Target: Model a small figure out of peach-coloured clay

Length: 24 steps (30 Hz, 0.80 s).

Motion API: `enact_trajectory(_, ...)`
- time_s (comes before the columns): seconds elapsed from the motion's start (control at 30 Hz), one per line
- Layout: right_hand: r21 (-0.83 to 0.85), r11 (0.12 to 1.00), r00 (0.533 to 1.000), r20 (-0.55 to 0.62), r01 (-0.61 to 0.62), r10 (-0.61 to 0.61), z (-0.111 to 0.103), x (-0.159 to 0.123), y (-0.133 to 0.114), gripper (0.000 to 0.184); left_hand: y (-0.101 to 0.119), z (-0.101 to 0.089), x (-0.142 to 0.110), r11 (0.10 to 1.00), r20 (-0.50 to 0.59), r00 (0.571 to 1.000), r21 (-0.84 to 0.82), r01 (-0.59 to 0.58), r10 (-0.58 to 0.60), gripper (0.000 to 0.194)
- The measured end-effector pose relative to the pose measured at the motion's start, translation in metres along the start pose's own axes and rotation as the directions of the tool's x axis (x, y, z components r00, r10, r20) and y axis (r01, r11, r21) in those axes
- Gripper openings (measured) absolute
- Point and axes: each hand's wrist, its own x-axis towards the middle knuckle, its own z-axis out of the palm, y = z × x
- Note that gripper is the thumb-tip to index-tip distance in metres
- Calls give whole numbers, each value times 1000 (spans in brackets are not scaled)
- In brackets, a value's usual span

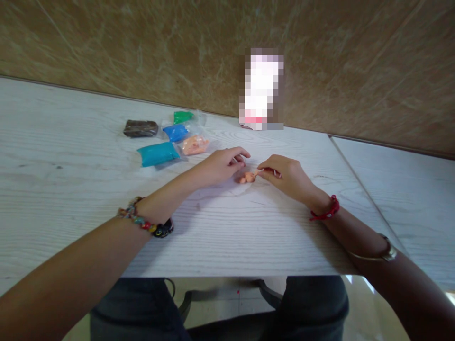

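A small lumpy piece of peach modelling clay [248, 177] lies on the white wood-grain table [227, 237]. My right hand [284, 176] pinches the thin right end of this clay between thumb and fingertips. Just to the upper left of the clay is my left hand [229, 163], its fingers loosely curved and apart, with nothing seen in it. Part of its palm side is hidden from view.
Left of my hands lie a teal clay pack [158, 154], a peach pack [195, 145], a blue pack [175, 132], a green pack [183, 117] and a dark brown pack [141, 128]. A bright pixelated object [262, 87] leans against the brown marbled wall [142, 52].
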Motion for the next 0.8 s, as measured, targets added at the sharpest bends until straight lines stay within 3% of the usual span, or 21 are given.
enact_trajectory(0.13, 52, 994, 993, 75, -91, 87, 5, 2, 6, 16, 2, -3, 1, 997, -66, 998, 75, 19, -14, 25)
enact_trajectory(0.33, 21, 995, 983, 153, -101, 97, 5, 5, 7, 9, -4, -2, 3, 995, -79, 997, 100, 9, -1, 21)
enact_trajectory(0.53, 33, 992, 985, 128, -121, 116, 4, 2, 9, 12, -5, 1, 1, 998, 43, 998, -24, -53, 54, 21)
enact_trajectory(0.67, 69, 993, 983, 168, -90, 78, 4, 4, 7, 8, -2, -1, 1, 997, -19, 998, 54, -54, 55, 20)
enact_trajectory(0.8, 246, 942, 972, 100, -229, 210, 4, 6, 9, 8, -2, -7, 2, 985, -73, 996, 169, -33, 46, 21)
